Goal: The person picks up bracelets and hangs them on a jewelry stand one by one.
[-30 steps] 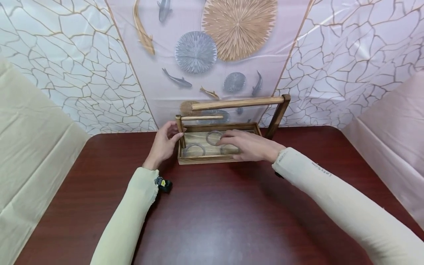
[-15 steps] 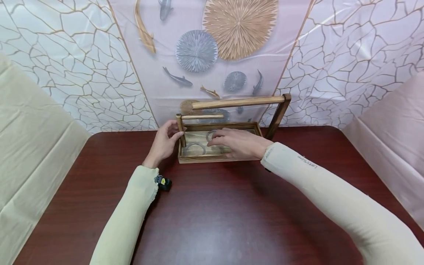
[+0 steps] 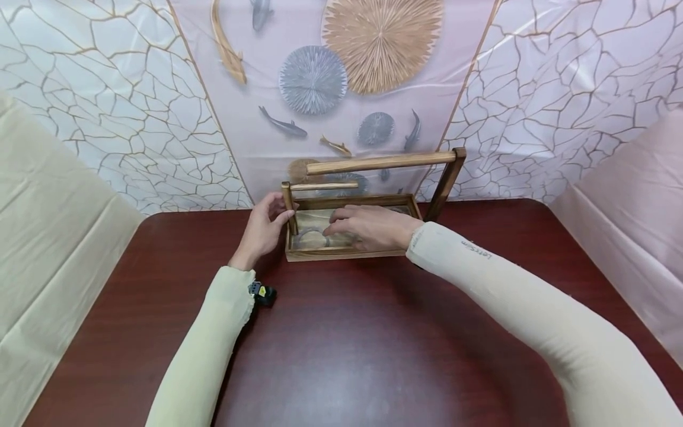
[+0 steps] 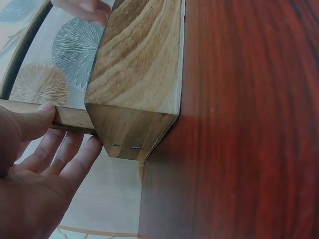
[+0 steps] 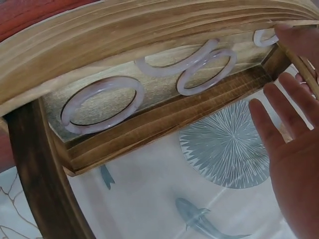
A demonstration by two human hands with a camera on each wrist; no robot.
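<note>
At the back of the table stands a long wooden tray with posts and two horizontal bars above it. My left hand grips its short left post, thumb on one side and fingers on the other. Several pale lavender bangles lie in the tray; the leftmost bangle shows in the head view. Over the tray reaches my right hand, holding nothing, fingertips close to that bangle. In the right wrist view, one bangle lies alone and another bangle overlaps its neighbour. My right hand hides most bangles in the head view.
A taller post with a long bar rises at the tray's right end, over the right hand. Behind the tray hangs a patterned cloth. The dark red table stretches in front.
My right hand has moved left across the tray, toward the leftmost bangle, and covers the middle bangles in the head view. The left hand keeps its grip on the post.
</note>
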